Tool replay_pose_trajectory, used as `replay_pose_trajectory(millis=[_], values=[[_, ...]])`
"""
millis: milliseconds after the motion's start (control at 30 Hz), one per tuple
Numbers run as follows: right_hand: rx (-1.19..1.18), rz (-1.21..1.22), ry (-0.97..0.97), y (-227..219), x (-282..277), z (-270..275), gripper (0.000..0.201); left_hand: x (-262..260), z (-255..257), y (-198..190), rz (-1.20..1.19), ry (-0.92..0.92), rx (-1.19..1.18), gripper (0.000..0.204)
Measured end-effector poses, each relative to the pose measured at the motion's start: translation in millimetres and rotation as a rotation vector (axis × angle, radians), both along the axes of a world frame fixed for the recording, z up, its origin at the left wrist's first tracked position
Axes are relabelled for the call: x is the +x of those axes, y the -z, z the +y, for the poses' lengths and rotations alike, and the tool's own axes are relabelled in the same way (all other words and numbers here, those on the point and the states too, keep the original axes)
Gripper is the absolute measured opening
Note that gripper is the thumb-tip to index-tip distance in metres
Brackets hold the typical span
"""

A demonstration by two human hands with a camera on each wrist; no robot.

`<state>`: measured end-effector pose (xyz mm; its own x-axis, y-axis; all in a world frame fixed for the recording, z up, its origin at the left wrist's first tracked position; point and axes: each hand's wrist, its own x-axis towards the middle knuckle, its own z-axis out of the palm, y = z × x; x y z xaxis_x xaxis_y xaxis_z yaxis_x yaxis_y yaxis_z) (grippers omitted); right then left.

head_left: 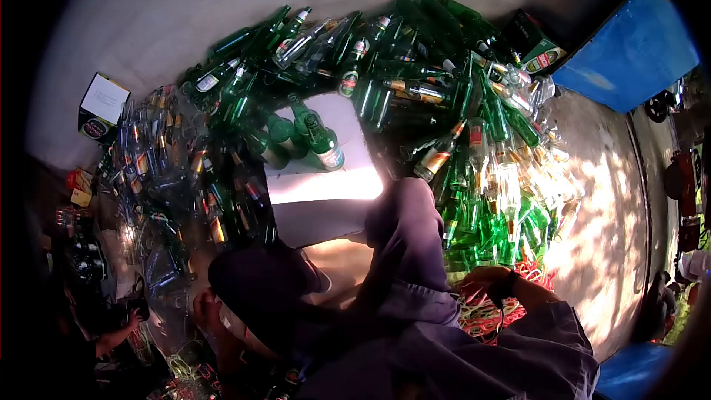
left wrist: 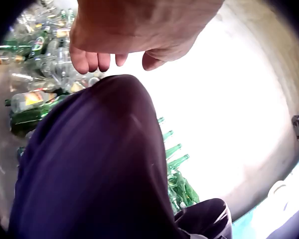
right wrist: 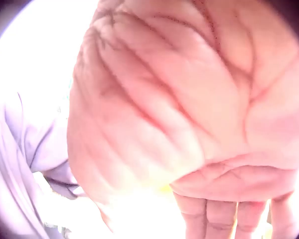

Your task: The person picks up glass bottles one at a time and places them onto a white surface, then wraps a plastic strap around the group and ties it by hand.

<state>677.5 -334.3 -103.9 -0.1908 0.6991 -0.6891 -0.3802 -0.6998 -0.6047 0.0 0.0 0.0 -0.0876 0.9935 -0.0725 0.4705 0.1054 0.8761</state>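
Observation:
In the head view my left hand [head_left: 209, 312] hangs beside my left knee, in shade. From the left wrist view, its fingers [left wrist: 92, 60] droop loosely above a dark trouser leg [left wrist: 99, 159], holding nothing. My right hand [head_left: 483, 281] is at the right of my lap, by a heap of red and pale strings [head_left: 485, 318]. Its palm and nearly straight fingers [right wrist: 222, 216] fill much of the right wrist view, with nothing held. Several green glass bottles [head_left: 324, 150] stand on a white board [head_left: 318, 233] in front of my legs.
Heaps of green bottles [head_left: 489, 115] and clear bottles [head_left: 167, 178] curve around the board. A blue panel [head_left: 629, 48] stands at the upper right, with a green carton [head_left: 535, 48] beside it. Another carton [head_left: 105, 100] is at the left. Someone's forearm [head_left: 115, 337] shows at lower left.

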Motion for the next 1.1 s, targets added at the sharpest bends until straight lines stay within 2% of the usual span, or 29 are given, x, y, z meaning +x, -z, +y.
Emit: replay_pose_trajectory(millis=[33,67,100,133,167,200,267,333,367,467,567,667,733,800,833,900,967,1100], values=[[-0.145,-0.035,-0.136,10.8,9.9,19.7,0.060,46.3,5.3,-49.7,-0.023,0.020,0.050,0.032],[-0.291,-0.066,-0.275,21.4,15.3,35.3,0.050,92.8,10.6,-99.7,-0.046,0.042,0.099,0.033],[-0.141,-0.078,-0.076,4.6,48.9,30.6,0.048,136.8,0.3,-94.9,-0.086,0.047,0.070,0.033],[-0.110,-0.329,-0.052,9.2,39.6,51.2,0.050,150.0,4.5,-106.7,-0.027,0.044,0.051,0.031],[-0.078,-0.337,0.013,11.7,37.3,70.2,0.045,157.7,7.9,-111.2,0.029,0.037,0.032,0.029],[-0.034,-0.277,0.076,15.4,36.0,87.0,0.040,159.0,13.6,-107.8,0.033,0.038,0.033,0.029],[-0.090,-0.275,0.210,15.7,36.9,114.4,0.035,159.7,23.0,-86.3,0.158,0.226,0.125,0.028],[-0.070,-0.213,0.364,28.4,32.6,135.2,0.030,167.0,25.7,-83.3,0.222,0.262,0.210,0.029],[-0.090,-0.251,0.357,32.7,32.5,145.7,0.031,166.8,27.6,-80.1,0.278,0.310,0.288,0.030],[-0.110,-0.300,0.387,35.3,28.7,174.7,0.027,158.2,32.4,-67.8,0.333,0.261,0.304,0.030],[-0.136,-0.312,0.423,52.6,34.2,191.4,0.025,159.3,33.4,-65.5,0.337,0.211,0.295,0.029],[-0.135,-0.308,0.417,49.4,34.0,201.6,0.027,167.2,32.2,-68.9,0.338,0.211,0.326,0.030],[-0.079,-0.268,0.299,41.1,33.0,206.8,0.028,173.0,31.0,-72.8,0.456,0.220,0.357,0.029],[-0.041,-0.243,0.214,32.5,38.1,197.4,0.029,176.2,31.7,-75.7,0.430,0.210,0.311,0.029],[-0.069,-0.160,0.301,42.1,41.2,192.5,0.029,177.6,31.8,-75.4,0.408,0.191,0.267,0.028],[-0.084,-0.176,0.332,56.5,46.1,190.6,0.026,175.9,33.0,-71.2,0.399,0.211,0.266,0.028],[-0.041,-0.181,0.452,68.4,48.1,191.1,0.023,176.4,33.4,-70.0,0.408,0.220,0.293,0.026],[-0.086,-0.339,0.568,57.1,43.5,207.2,0.018,178.0,30.7,-73.0,0.388,0.236,0.292,0.025]])
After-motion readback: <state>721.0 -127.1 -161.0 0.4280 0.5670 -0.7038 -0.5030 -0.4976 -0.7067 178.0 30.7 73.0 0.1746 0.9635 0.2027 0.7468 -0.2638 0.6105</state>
